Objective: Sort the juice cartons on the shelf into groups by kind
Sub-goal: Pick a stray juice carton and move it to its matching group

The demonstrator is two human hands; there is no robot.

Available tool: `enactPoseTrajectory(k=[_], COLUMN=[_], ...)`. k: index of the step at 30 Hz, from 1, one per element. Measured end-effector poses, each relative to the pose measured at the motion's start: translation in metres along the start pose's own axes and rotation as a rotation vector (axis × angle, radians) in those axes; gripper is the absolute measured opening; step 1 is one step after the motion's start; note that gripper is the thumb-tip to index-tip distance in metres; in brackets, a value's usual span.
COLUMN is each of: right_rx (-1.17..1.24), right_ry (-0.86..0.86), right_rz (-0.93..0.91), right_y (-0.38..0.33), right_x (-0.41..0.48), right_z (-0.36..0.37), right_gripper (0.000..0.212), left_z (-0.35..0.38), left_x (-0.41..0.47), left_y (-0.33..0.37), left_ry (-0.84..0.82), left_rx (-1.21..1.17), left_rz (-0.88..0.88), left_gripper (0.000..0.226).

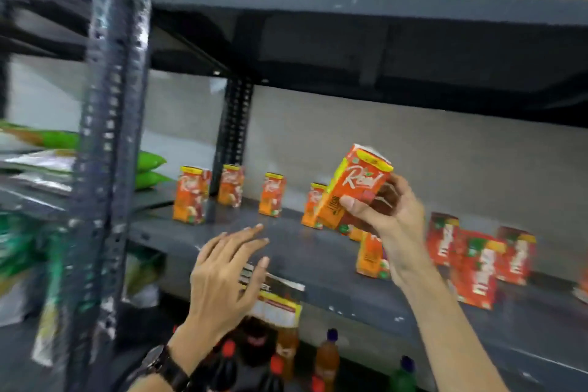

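We're mid-sort: our right hand (386, 210) pinches a tilted orange cardboard juice carton (356, 188), thumb on its front, fingers behind, lifted above the grey metal shelf (286, 251) near its middle. Left hand (222, 277) hangs spread, holding nothing, by the shelf's front edge. Next move, we judge: set it w/ the orange cartons (191, 194) toward the left end, away from the red cartons (474, 261) at the right, upright, w/o knocking neighbours.

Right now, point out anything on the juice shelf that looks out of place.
One orange carton stands near the front edge beside the red cartons, apart from the orange row further left. Another orange carton is tilted in the right hand, off the shelf.
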State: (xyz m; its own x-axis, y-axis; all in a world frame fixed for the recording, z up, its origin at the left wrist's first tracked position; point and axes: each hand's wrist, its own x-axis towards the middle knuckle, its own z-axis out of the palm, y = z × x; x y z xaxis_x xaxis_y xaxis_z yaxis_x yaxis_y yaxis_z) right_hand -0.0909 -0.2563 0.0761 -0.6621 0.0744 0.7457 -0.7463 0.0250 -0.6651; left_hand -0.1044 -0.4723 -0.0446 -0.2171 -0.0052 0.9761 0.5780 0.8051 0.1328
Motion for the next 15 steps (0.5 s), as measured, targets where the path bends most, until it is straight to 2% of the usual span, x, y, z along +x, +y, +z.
enactPoseTrajectory(k=[3,6,10,15], right_rx=[-0.107,-0.226,-0.35,-0.316], right_ry=[-0.076,-0.142,-0.215,-0.279], right_rz=[0.035,0.091,0.186,0.317], right_y=[0.028,0.062,0.093,0.1], right_x=[0.019,0.032,0.035,0.039], right_z=[0.062,0.101,0.114,0.11], right_gripper=[0.051,0.054,0.057,0.055], left_z=[-0.007,-0.006,0.0,0.003], left_x=[-0.01,-0.019,-0.023,-0.023], left_y=[-0.04,-0.059,-0.067,-0.069], left_ry=[0.011,-0.04,-0.045,-0.008], left_rx=[0.059,0.071,0.054,0.065], left_rz=[-0.099,-0.076,-0.045,-0.029], left_gripper=[0.035,0.038,0.031,0.031])
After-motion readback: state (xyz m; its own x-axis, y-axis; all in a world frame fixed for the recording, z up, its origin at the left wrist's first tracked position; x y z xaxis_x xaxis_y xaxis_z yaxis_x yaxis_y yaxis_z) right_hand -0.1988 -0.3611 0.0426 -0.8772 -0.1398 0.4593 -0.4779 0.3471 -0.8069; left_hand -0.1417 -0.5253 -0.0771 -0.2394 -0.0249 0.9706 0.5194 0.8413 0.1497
